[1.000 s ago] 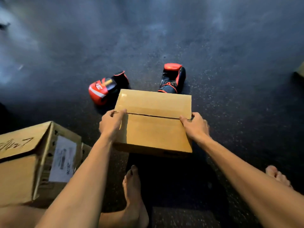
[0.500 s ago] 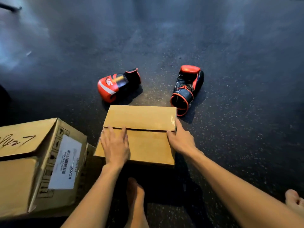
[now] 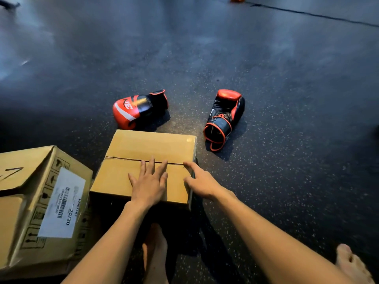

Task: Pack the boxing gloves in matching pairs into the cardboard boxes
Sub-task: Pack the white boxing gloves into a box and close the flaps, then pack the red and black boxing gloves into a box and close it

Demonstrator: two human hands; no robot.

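the fingers of the left hand were straight and spread out. they lay flat on top of the small box, with the tips at the crack where its two flaps met. that hand held nothing. the right hand was open too. its pointing finger was straight and touched the top of the same box near the right edge. it held nothing.

the small box was plain brown. its flaps were down, so we could not see what was in it. we saw no words on it.

just to its left sat a big box. its inside was hidden too. a white label was stuck on its side. we could read "20/20" there, below a bar code. the tiny numbers were too blurry. little black pictures ran down beside the label. black pen marks on the top flap could not be read.

two gloves lay on the dark speckled floor past the small box, not in any box. the red glove had a white stripe and white letters that looked like "ne". the black glove had red edges and lay well apart to the right, its open end toward us. its small white mark was too tiny to read.
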